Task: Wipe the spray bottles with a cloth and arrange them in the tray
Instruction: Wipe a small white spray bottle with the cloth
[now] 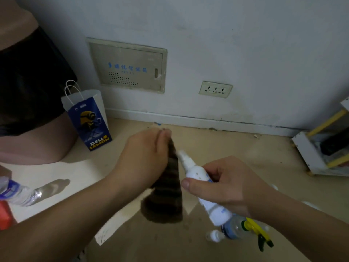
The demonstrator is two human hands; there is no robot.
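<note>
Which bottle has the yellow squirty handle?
The clear bottle on the floor, just below the right hand. The white spray bottle held in that hand has a white top, and the tiny bottle nearby is all white.

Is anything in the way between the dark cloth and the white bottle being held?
Nothing visible. The left hand pinches the cloth, which hangs right beside the nozzle of the white spray bottle gripped by the right hand.

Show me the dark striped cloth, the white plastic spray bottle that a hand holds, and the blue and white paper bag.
Dark striped cloth (166, 195): head view, middle of the hanging part.
White plastic spray bottle (196, 172): head view, upper body below the nozzle.
Blue and white paper bag (90, 121): head view, printed front.
</note>
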